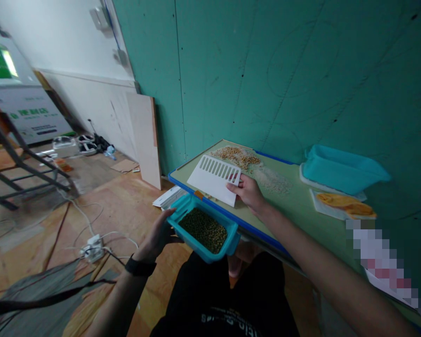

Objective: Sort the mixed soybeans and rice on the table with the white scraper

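Note:
My left hand [157, 234] grips the near end of a teal tray [231, 234] filled with green beans [203, 229], holding it just below the table's blue front edge [210, 206]. My right hand [249, 192] pinches the corner of a white slotted scraper card [212, 180] that lies flat on the green tabletop [294, 201] near that edge. Beyond the card lie a pile of yellow-brown beans [238, 157] and a patch of white rice [273, 180].
A teal bin [344, 171] sits upside down on a white sheet at the back right, with an orange-yellow cloth [345, 203] on another white sheet beside it. A teal wall backs the table. On the wooden floor to the left lie cables, a power strip [93, 248], a leaning board [145, 140] and a metal frame.

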Action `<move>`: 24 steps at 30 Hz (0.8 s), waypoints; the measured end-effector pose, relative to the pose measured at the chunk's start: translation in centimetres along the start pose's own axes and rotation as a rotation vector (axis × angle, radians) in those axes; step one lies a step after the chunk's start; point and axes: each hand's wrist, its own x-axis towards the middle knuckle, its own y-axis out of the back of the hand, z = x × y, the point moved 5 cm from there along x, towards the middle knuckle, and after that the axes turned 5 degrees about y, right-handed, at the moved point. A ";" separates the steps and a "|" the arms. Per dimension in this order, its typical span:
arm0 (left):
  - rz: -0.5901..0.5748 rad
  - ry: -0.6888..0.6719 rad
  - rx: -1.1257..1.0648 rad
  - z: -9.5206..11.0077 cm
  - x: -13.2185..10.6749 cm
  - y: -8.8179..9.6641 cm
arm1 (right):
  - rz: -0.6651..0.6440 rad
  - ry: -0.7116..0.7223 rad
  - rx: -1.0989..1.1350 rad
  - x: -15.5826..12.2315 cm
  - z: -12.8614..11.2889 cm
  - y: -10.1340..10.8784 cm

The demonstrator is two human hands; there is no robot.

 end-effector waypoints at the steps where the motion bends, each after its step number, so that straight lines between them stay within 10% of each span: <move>1: 0.009 -0.005 -0.001 0.1 -0.1 -0.1 | -0.002 0.001 0.001 -0.1 0.0 -0.1; 24: -0.008 -0.117 -0.011 1.4 -2.8 -1.9 | 0.026 0.004 -0.047 -0.1 -0.1 -0.1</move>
